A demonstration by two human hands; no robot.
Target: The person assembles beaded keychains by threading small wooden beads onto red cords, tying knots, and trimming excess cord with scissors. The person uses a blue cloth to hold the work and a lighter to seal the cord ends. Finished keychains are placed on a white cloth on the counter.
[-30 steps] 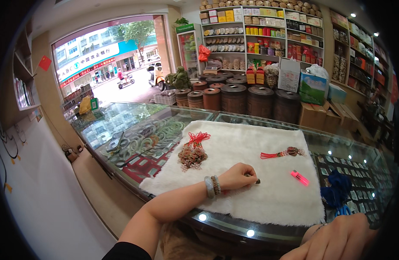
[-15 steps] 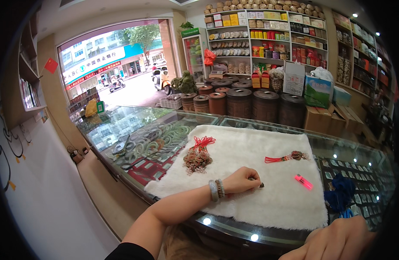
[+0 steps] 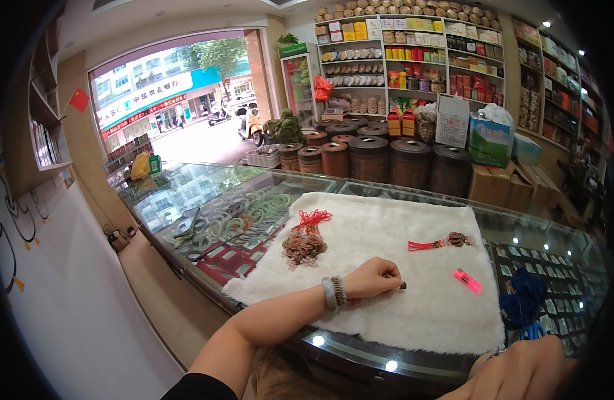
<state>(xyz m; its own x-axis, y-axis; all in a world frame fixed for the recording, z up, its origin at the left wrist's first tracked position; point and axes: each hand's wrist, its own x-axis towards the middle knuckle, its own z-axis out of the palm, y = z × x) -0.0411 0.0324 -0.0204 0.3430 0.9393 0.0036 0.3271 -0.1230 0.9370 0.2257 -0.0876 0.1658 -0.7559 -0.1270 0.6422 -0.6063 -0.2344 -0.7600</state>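
Observation:
My left hand, with bracelets on its wrist, rests on a white fluffy cloth. Its fingers are pinched on a small dark piece; a bit of red cord shows under the wrist. At the lower right edge is my right hand, knuckles up and fingers curled; what it holds, if anything, is hidden. Blue looped handles lie just beyond it. A pile of red-corded coin-like charms sits left on the cloth, and a smaller bunch lies at the right, above a pink lighter.
The cloth covers part of a glass display counter. Green bangles show at its left, rows of small pieces at its right. A dark blue bundle lies beside the cloth. Brown drums and cartons stand beyond.
My right hand has shifted slightly, and a pale bit now shows at its left side. My left hand stays put. Outside, a scooter has moved right along the street.

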